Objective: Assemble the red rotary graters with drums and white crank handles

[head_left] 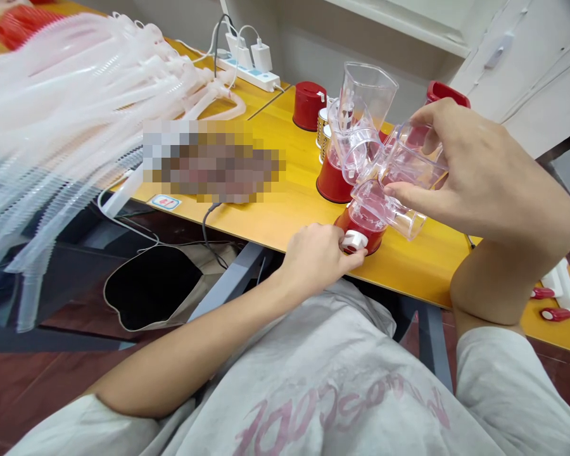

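Note:
My left hand (316,256) is closed around the white knob (354,240) at the front of a red round base (361,229) near the table's front edge. My right hand (475,168) grips a clear plastic housing (399,183) that sits tilted on top of that red base. Just behind stands a second red base (331,180) carrying another clear housing with a tall clear hopper (367,95).
A yellow wooden table (294,202) holds a red cap (308,104), a white power strip with chargers (247,69), and a heap of translucent white plastic parts (66,114) at left. Small red pieces (551,304) lie at right. A black bag (152,285) is on the floor.

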### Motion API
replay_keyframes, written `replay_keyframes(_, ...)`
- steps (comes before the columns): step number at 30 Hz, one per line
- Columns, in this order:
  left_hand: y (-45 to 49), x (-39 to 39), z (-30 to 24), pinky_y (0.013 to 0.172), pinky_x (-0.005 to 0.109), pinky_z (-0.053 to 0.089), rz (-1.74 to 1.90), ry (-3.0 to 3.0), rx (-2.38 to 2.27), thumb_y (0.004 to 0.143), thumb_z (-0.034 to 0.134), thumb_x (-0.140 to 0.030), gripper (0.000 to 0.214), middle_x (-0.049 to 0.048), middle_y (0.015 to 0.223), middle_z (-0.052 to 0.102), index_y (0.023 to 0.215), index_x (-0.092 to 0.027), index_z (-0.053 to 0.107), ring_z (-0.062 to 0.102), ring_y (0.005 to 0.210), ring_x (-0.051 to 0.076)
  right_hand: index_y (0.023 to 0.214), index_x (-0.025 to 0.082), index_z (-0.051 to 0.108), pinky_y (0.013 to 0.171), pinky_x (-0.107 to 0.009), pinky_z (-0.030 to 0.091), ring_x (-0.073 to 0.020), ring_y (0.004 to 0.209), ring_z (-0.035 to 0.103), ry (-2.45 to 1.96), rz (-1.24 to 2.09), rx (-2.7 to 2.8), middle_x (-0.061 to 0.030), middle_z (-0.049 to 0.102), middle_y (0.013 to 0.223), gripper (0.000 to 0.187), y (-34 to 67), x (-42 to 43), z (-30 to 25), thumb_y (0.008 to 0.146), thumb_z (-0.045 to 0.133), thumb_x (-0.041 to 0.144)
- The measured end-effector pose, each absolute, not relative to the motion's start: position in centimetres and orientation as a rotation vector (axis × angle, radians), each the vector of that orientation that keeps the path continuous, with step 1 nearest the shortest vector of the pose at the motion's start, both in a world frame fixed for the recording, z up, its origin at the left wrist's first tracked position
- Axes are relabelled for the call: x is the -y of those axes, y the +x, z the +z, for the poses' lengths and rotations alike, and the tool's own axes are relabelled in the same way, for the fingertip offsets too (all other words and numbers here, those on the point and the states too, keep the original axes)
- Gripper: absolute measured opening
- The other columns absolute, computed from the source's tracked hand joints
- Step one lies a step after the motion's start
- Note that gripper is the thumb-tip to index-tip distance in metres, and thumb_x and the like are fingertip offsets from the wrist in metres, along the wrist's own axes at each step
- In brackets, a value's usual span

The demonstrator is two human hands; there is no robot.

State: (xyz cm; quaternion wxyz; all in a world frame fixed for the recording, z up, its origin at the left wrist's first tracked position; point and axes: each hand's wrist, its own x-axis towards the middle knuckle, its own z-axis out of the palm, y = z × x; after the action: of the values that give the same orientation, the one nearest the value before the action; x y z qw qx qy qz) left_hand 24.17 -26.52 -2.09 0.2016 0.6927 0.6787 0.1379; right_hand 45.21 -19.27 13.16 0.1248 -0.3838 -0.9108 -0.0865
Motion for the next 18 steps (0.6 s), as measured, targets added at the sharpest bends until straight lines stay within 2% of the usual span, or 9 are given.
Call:
replay_keyframes(3, 23.4, 26.4, -2.6, 0.066, 0.036, 0.045, 0.507, 1.751, -1.697, 0.108, 0.069, -0.068, 0.056, 0.0114, 0.079, 0.084, 0.077, -0.021, 0.076, 0.082, 0.076, 0.03, 0.137, 0.036, 0.063, 0.104, -0.072, 0.066, -0.0447, 0.116, 0.077, -1.12, -0.22, 2.652, -0.0124, 0.075, 0.133, 0.043, 45.1, 19.2, 13.2, 0.1, 0.072, 0.055)
replay_keyframes(5, 23.0, 26.4, -2.9, 0.06, 0.032, 0.046, 0.556, 1.527, -1.56, 0.108, 0.07, -0.074, 0.061, 0.0086, 0.073, 0.081, 0.079, -0.021, 0.074, 0.078, 0.066, 0.024, 0.138, 0.033, 0.062, 0.105, -0.07, 0.066, -0.0435, 0.118, 0.078, -1.104, -0.205, 2.648, -0.0128, 0.075, 0.135, 0.046, 45.1, 19.1, 13.2, 0.099, 0.074, 0.053)
replay_keyframes(7, 22.8, 26.3, -3.2, 0.054, 0.028, 0.047, 0.551, 1.269, -1.429, 0.111, 0.07, -0.073, 0.057, 0.0065, 0.069, 0.08, 0.096, -0.018, 0.078, 0.074, 0.055, 0.021, 0.137, 0.033, 0.061, 0.105, -0.068, 0.067, -0.0425, 0.118, 0.078, -1.098, -0.195, 2.641, -0.0119, 0.076, 0.136, 0.045, 45.1, 19.0, 13.2, 0.098, 0.075, 0.052)
replay_keyframes(9, 23.0, 26.3, -3.2, 0.048, 0.026, 0.047, 0.515, 1.03, -1.296, 0.119, 0.061, -0.066, 0.053, 0.005, 0.066, 0.078, 0.118, -0.016, 0.078, 0.069, 0.046, 0.019, 0.136, 0.033, 0.061, 0.105, -0.067, 0.066, -0.0424, 0.117, 0.079, -1.103, -0.192, 2.642, -0.0117, 0.076, 0.135, 0.044, 45.1, 19.0, 13.2, 0.099, 0.075, 0.052)
replay_keyframes(11, 23.5, 26.3, -3.1, 0.044, 0.023, 0.046, 0.494, 0.819, -1.167, 0.125, 0.05, -0.059, 0.051, 0.0032, 0.063, 0.075, 0.126, -0.015, 0.077, 0.065, 0.042, 0.017, 0.136, 0.033, 0.061, 0.106, -0.067, 0.065, -0.0428, 0.118, 0.079, -1.119, -0.187, 2.646, -0.0122, 0.076, 0.136, 0.044, 45.0, 19.0, 13.3, 0.099, 0.075, 0.052)
replay_keyframes(13, 24.0, 26.3, -3.0, 0.041, 0.018, 0.042, 0.525, 0.655, -1.096, 0.128, 0.048, -0.051, 0.047, 0.0003, 0.06, 0.07, 0.119, -0.015, 0.077, 0.06, 0.039, 0.012, 0.134, 0.034, 0.061, 0.106, -0.065, 0.065, -0.043, 0.119, 0.079, -1.129, -0.168, 2.634, -0.0121, 0.076, 0.138, 0.045, 44.9, 19.0, 13.3, 0.097, 0.077, 0.053)
replay_keyframes(15, 24.4, 26.4, -3.0, 0.039, 0.017, 0.039, 0.574, 0.577, -1.111, 0.126, 0.053, -0.046, 0.041, -0.002, 0.058, 0.067, 0.109, -0.016, 0.075, 0.057, 0.037, 0.01, 0.132, 0.036, 0.06, 0.106, -0.063, 0.064, -0.0429, 0.119, 0.078, -1.134, -0.163, 2.626, -0.0109, 0.077, 0.138, 0.043, 44.9, 19.0, 13.3, 0.096, 0.078, 0.054)
replay_keyframes(18, 24.7, 26.3, -3.4, 0.037, 0.019, 0.038, 0.616, 0.685, -1.219, 0.122, 0.063, -0.041, 0.035, -0.0008, 0.059, 0.071, 0.099, -0.018, 0.073, 0.061, 0.039, 0.012, 0.128, 0.035, 0.059, 0.106, -0.063, 0.062, -0.044, 0.118, 0.076, -1.134, -0.202, 2.627, -0.0116, 0.077, 0.136, 0.045, 44.9, 18.8, 13.2, 0.094, 0.078, 0.057)
